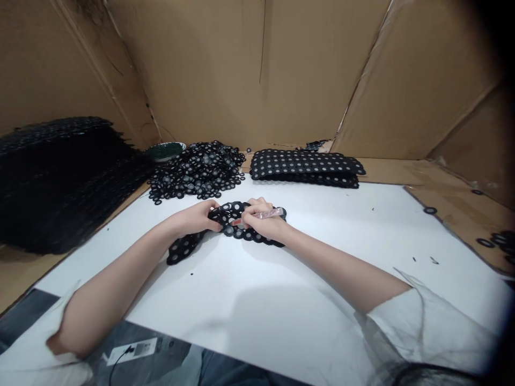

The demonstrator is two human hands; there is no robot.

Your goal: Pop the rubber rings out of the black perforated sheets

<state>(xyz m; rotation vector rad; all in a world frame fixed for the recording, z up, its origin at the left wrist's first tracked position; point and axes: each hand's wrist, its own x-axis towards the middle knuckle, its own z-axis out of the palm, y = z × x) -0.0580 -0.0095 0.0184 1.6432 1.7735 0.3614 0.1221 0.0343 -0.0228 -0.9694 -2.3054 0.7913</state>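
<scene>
A black sheet of joined rings with pale centres (251,235) lies bent on the white board (281,284), its left part folding down toward me. My left hand (201,217) is closed on its upper left edge, thumb in front. In my right hand (263,217) is a slim tool with a clear, reddish handle (271,213), held like a pen. Its red tip points left at the rings, close to my left fingers. Whether the tip touches a ring is too small to tell.
Behind the sheet is a heap of loose black rings (197,171), beside a green-filled dish (166,150). Folded dotted sheets (306,166) lie at the back. A tall black stack (60,187) stands left. More rings (502,241) lie right. Cardboard walls (241,69) enclose the board.
</scene>
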